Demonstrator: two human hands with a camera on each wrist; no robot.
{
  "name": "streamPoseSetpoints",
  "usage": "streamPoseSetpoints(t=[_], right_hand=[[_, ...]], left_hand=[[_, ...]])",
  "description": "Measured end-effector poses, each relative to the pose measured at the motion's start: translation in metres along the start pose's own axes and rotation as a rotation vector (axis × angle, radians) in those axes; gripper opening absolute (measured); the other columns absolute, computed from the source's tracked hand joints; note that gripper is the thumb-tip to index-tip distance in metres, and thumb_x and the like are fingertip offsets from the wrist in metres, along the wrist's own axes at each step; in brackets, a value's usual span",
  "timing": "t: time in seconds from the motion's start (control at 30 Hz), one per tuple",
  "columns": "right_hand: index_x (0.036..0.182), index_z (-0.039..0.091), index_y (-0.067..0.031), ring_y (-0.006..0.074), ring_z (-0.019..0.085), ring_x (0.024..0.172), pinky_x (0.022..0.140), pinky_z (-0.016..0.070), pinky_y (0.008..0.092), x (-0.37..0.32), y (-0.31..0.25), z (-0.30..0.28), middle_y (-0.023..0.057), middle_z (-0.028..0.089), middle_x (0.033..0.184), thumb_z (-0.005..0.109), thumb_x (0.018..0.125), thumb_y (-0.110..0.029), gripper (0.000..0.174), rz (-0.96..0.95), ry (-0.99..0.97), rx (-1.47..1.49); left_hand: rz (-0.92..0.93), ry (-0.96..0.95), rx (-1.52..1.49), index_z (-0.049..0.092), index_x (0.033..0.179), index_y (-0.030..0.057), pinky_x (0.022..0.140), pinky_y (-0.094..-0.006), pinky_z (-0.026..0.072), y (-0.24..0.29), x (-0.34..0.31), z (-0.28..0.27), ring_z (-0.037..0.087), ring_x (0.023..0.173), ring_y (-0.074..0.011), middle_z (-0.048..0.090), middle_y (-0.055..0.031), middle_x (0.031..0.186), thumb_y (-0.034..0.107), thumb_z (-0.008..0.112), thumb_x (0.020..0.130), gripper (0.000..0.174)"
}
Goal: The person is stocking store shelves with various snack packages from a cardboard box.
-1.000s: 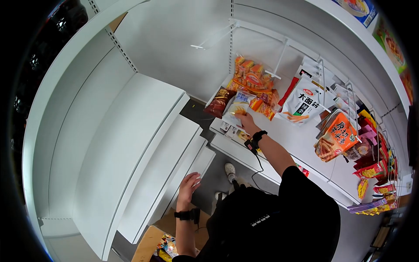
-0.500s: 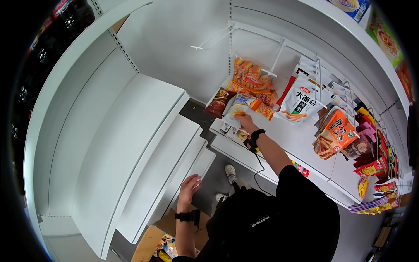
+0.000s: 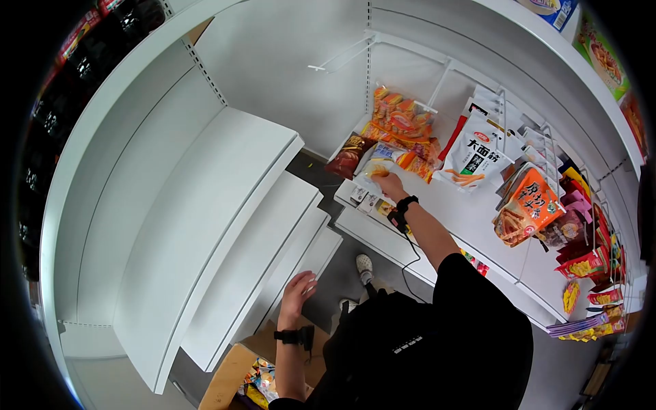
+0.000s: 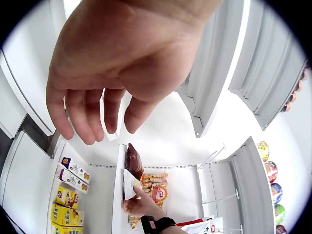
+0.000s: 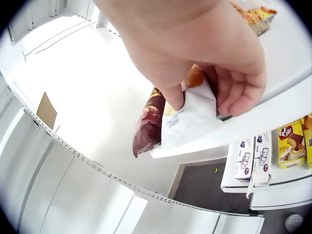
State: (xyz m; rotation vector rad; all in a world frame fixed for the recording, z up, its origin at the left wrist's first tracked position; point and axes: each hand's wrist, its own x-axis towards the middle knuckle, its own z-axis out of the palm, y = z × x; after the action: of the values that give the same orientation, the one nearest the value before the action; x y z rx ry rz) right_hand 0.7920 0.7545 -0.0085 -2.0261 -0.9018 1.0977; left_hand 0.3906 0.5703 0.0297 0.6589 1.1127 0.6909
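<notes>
My right hand (image 3: 391, 187) reaches to the shelf corner and grips a white snack bag (image 3: 376, 164), thumb on one side and fingers on the other in the right wrist view. The bag (image 5: 190, 117) rests at the shelf's front edge. Against it lies a dark brown bag (image 3: 350, 156), with orange snack packs (image 3: 403, 116) behind. My left hand (image 3: 298, 290) hangs low beside the stepped white shelves, holding nothing, its fingers loosely bent in the left wrist view.
White pouches (image 3: 475, 154) and an orange pouch (image 3: 529, 205) hang from hooks to the right. Boxed snacks (image 5: 291, 144) stand on the shelf below. An open carton (image 3: 225, 376) with colourful packs sits near my left forearm. Stepped white shelves (image 3: 225, 205) rise on the left.
The head view has shifted slightly. My right hand stays on the white bag at the shelf corner, and the left hand keeps its place.
</notes>
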Motion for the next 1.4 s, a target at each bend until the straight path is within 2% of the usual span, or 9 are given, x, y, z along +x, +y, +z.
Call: streamPoseSetpoints(t=[0.17,0.37,0.5,0.6,0.7,1.0,1.3,1.33,1.4], right_hand=[[0.084,0.061,0.0023,0.0169,0.058,0.054,0.047,0.0464,0.0289,-0.006,0.004,0.000,0.0080,0.060,0.067,0.069,0.072,-0.045,0.050,-0.119,0.074,-0.036],[0.087,0.063,0.0069,0.0217,0.062,0.058,0.049,0.0489,0.0317,0.003,0.009,-0.001,0.0138,0.064,0.073,0.071,0.067,-0.047,0.058,-0.072,0.010,0.003],[0.082,0.061,0.0064,0.0215,0.061,0.059,0.049,0.0487,0.0311,-0.015,0.012,-0.003,0.0124,0.062,0.069,0.067,0.070,-0.054,0.062,-0.032,0.137,0.043],[0.083,0.060,0.0046,0.0220,0.061,0.062,0.049,0.0487,0.0317,-0.013,0.024,0.003,0.0124,0.062,0.072,0.061,0.076,-0.054,0.059,0.130,0.180,0.242],[0.096,0.056,-0.0023,0.0199,0.060,0.071,0.056,0.0490,0.0321,-0.021,0.042,0.006,0.0113,0.060,0.088,0.056,0.083,-0.053,0.053,0.225,0.222,0.536],[0.101,0.054,-0.0055,0.0194,0.055,0.073,0.062,0.0477,0.0304,-0.062,0.088,0.009,0.0074,0.058,0.085,0.046,0.092,-0.042,0.039,0.286,0.084,1.081],[0.095,0.055,-0.0072,0.0177,0.057,0.078,0.069,0.0482,0.0304,-0.095,0.129,0.019,0.0052,0.058,0.084,0.045,0.093,-0.041,0.035,0.297,-0.031,1.169],[0.086,0.054,-0.0088,0.0156,0.056,0.066,0.058,0.0475,0.0283,-0.100,0.134,0.023,0.0037,0.058,0.076,0.044,0.092,-0.040,0.034,0.298,-0.043,1.192],[0.085,0.054,-0.0095,0.0149,0.056,0.066,0.058,0.0471,0.0279,-0.108,0.145,0.031,0.0029,0.058,0.076,0.045,0.092,-0.039,0.032,0.296,-0.089,1.170]], left_hand=[[0.014,0.024,-0.016,0.053,0.118,0.0029,0.086,-0.0306,0.0466,-0.002,-0.010,0.000,0.059,0.098,-0.0158,0.062,-0.0056,0.110,0.022,0.058,0.090,0.035],[0.019,0.037,-0.016,0.054,0.117,0.0035,0.085,-0.0303,0.0468,-0.014,-0.025,-0.008,0.059,0.097,-0.0156,0.063,-0.0051,0.109,0.022,0.058,0.090,0.034],[0.021,0.058,-0.031,0.056,0.116,0.0039,0.085,-0.0288,0.0460,-0.023,-0.031,-0.010,0.059,0.096,-0.0138,0.063,-0.0038,0.107,0.023,0.057,0.090,0.033],[0.027,0.067,-0.043,0.056,0.115,0.0039,0.085,-0.0289,0.0461,-0.026,-0.037,-0.016,0.059,0.096,-0.0142,0.063,-0.0041,0.107,0.023,0.058,0.089,0.033],[0.035,0.070,-0.042,0.057,0.115,0.0039,0.085,-0.0294,0.0461,-0.031,-0.040,-0.019,0.059,0.096,-0.0149,0.063,-0.0049,0.108,0.024,0.057,0.089,0.033],[0.046,0.009,-0.058,0.056,0.115,0.0043,0.085,-0.0284,0.0455,-0.050,-0.049,-0.015,0.059,0.098,-0.0147,0.063,-0.0047,0.109,0.026,0.057,0.089,0.034],[0.109,0.106,-0.172,0.056,0.116,0.0045,0.083,-0.0279,0.0466,-0.084,-0.087,-0.027,0.059,0.098,-0.0147,0.063,-0.0055,0.109,0.025,0.055,0.091,0.032],[0.121,0.124,-0.197,0.056,0.115,0.0046,0.083,-0.0279,0.0466,-0.092,-0.093,-0.030,0.059,0.097,-0.0148,0.063,-0.0055,0.108,0.025,0.055,0.091,0.032],[0.133,0.150,-0.219,0.057,0.114,0.0051,0.083,-0.0281,0.0469,-0.102,-0.104,-0.034,0.059,0.097,-0.0149,0.063,-0.0054,0.108,0.025,0.056,0.091,0.031]])
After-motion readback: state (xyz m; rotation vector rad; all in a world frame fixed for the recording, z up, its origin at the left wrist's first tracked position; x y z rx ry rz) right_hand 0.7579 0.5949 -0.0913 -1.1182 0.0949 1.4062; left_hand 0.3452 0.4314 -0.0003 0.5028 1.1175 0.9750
